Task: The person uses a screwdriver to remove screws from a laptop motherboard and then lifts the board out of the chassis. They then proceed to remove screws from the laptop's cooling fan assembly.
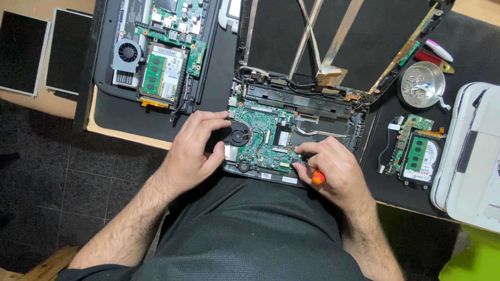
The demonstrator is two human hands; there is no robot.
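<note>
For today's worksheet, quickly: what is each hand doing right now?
Left hand: open, fingers resting on the green circuit board beside the fan.
Right hand: closed around an orange-handled screwdriver.

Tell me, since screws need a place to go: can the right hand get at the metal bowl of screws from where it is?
Probably yes. The right hand, holding an orange-handled screwdriver, is on the same side as the metal bowl, with only open black mat between them.

A wooden worktop (pixel 117 132) carried black mats (pixel 135 112), two opened laptops (pixel 291 130) (pixel 156 52), two screen panels (pixel 23 52), a screw bowl (pixel 422 83), and a loose board (pixel 414 151).
</note>
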